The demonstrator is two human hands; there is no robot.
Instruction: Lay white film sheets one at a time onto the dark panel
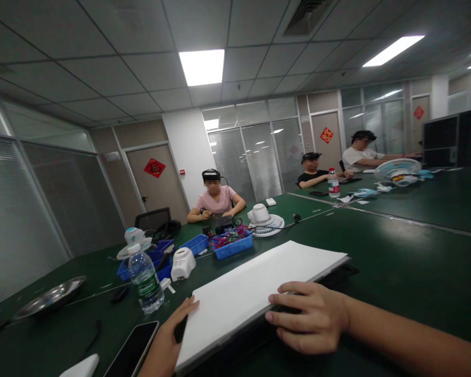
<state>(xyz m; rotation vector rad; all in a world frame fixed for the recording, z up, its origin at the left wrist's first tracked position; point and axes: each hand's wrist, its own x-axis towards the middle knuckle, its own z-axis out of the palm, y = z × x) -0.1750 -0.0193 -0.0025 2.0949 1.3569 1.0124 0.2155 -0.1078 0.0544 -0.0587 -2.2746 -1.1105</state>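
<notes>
A stack of white paper (254, 298) lies slanted before me, with something dark under its near and right edges. At the left edge of the paper is my left hand (172, 324), its fingertips closed over that edge; a small black object beside it is mostly covered. My right hand (314, 317) rests against the near long edge, fingers apart and slightly bent, touching the paper without wrapping round it. Left of my left hand, a dark-screened phone (132, 350) lies on the green table (408, 293).
A water bottle (145, 283) stands left of the paper. Beyond are a white fan housing (183, 263), a blue bin of wires (233, 248) and a white fan part (264, 225). A metal tray (50, 298) lies far left. Several people sit across the table.
</notes>
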